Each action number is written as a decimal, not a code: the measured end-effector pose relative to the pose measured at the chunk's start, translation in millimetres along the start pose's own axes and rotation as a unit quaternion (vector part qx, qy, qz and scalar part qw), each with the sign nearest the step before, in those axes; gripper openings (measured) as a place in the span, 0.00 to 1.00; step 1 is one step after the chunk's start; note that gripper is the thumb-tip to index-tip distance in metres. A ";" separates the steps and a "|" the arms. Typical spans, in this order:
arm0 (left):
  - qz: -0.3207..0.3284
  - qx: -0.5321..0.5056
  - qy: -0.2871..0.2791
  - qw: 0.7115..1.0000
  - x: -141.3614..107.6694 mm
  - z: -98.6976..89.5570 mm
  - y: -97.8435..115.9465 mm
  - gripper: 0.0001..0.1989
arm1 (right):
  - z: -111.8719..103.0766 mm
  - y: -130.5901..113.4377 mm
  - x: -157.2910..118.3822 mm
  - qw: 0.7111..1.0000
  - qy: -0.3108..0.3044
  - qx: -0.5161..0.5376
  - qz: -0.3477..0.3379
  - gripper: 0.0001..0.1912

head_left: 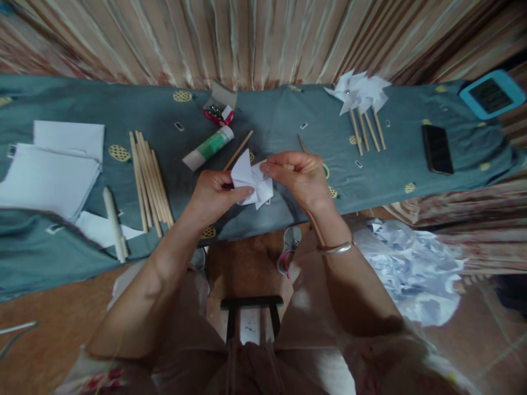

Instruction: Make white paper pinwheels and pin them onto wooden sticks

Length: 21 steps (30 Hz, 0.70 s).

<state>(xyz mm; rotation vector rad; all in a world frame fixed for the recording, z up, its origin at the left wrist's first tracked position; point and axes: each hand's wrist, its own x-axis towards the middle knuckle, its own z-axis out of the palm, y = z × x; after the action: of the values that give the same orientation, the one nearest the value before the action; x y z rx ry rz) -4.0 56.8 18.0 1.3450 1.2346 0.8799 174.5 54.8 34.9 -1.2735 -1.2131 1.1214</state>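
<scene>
A white paper pinwheel [244,171] with folded blades is held up over the front of the table. My left hand [212,195] grips its left side, thumb pressed across the front near the centre. The fingers of my right hand [302,173] are closed on a blade at its upper right. Just behind the paper lies a wooden stick [239,149]. A glue stick [209,147] with a green label and an opened small red box [219,112] of metal pieces are farther back. A pointed tip [302,144] shows behind my right hand; the rest is mostly hidden.
White paper sheets [49,175], a pale capped tool [114,222] and several wooden sticks [149,181] lie on the left. Several finished pinwheels [362,93] on sticks, a phone [437,149] and a blue-framed device [492,94] are right. A bag of paper scraps [415,269] sits below.
</scene>
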 end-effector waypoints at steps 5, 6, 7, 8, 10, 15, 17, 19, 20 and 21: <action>-0.006 -0.014 -0.007 1.000 0.6 0.6 -3.2 0.04 | -3.2 -1.2 -1.0 1.000 -0.005 -0.009 0.007 0.07; -0.007 -0.016 -0.007 1.000 0.7 0.9 -4.1 0.03 | -3.4 -1.4 -1.2 1.000 -0.006 -0.012 0.008 0.07; -0.007 -0.017 -0.006 1.000 0.8 1.1 -5.0 0.03 | -3.6 -1.5 -1.4 1.000 -0.009 -0.012 0.009 0.07; -0.007 -0.019 -0.006 1.000 0.8 1.4 -5.7 0.03 | -3.6 -1.6 -1.5 1.000 -0.012 -0.008 0.011 0.08; -0.008 -0.022 -0.002 1.000 0.8 1.7 -6.8 0.03 | -3.4 -1.5 -1.7 1.000 -0.023 0.005 0.015 0.09; -0.010 -0.008 0.001 1.000 0.8 1.8 -7.4 0.03 | -2.2 -2.6 -2.0 0.999 -0.022 0.024 0.027 0.11; -0.008 -0.006 0.004 1.000 0.9 1.8 -7.5 0.03 | -1.4 -4.3 -2.5 0.999 -0.016 0.029 0.037 0.11; -0.007 -0.016 0.011 1.000 1.1 2.1 -7.8 0.04 | -0.4 -5.9 -3.2 0.998 -0.018 0.035 0.051 0.12; -0.008 -0.023 0.014 1.000 1.1 2.5 -7.9 0.03 | 0.4 -6.5 -3.7 0.997 -0.022 0.039 0.058 0.13; -0.008 -0.033 0.017 0.999 1.2 3.0 -8.0 0.03 | 1.2 -6.8 -4.2 0.997 -0.026 0.044 0.065 0.13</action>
<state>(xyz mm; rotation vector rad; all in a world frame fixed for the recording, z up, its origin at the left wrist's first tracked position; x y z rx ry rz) -2.4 56.6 9.5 1.2709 1.2302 0.9267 172.6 50.6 41.6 -1.2763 -1.1202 1.2955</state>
